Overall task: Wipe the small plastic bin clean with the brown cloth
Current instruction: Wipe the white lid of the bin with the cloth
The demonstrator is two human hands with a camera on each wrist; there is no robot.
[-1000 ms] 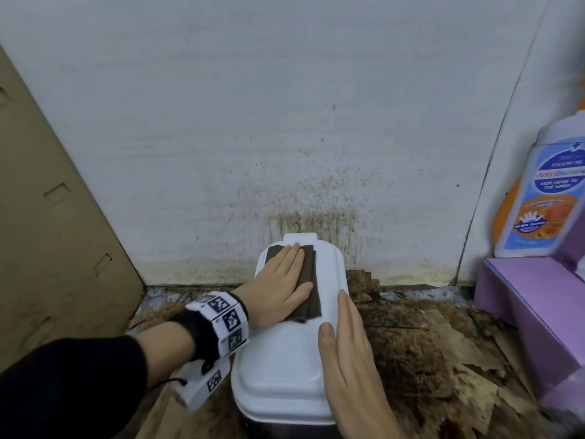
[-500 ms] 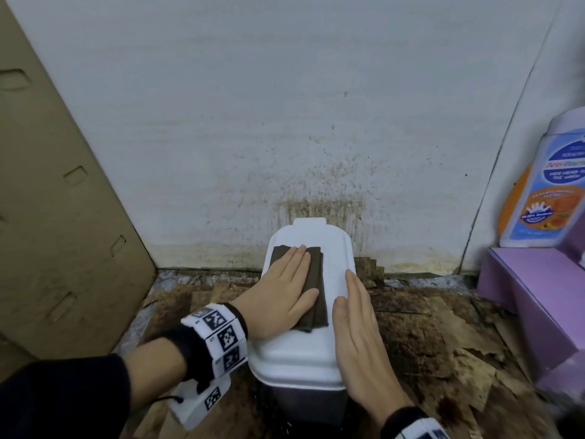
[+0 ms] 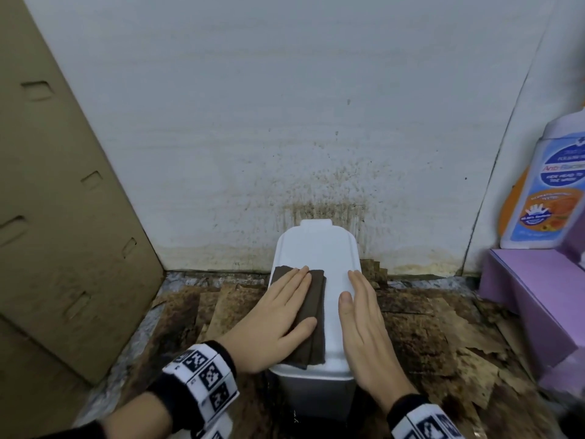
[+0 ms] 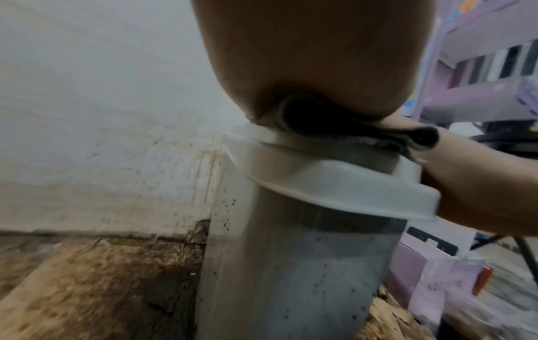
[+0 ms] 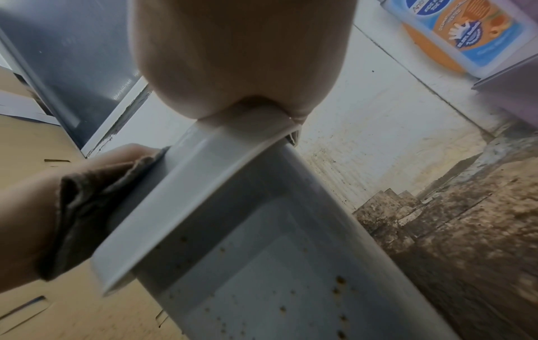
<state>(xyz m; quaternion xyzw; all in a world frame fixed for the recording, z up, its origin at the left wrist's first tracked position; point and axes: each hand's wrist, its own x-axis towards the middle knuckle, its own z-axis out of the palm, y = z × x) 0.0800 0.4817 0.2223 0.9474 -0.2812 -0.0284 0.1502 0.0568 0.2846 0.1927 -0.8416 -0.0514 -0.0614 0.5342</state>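
While the small plastic bin (image 3: 316, 248) is standing on the stained floor against the spattered wall (image 3: 285, 122), the left hand (image 3: 278, 321) is pressing the folded brown cloth (image 3: 311, 315) flat onto its white lid with straight fingers. Beside it, the right hand (image 3: 364, 331) is lying flat and open along the lid's right edge, holding nothing.

Left hand (image 3: 278, 321) and right hand (image 3: 364, 324) flat (fingers straight), side by side

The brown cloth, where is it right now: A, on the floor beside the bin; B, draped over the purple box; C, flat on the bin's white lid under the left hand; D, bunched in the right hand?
C: the brown cloth lies folded on the white lid of the bin, with the left hand pressing flat on it, while the right hand rests bare along the lid's right edge.
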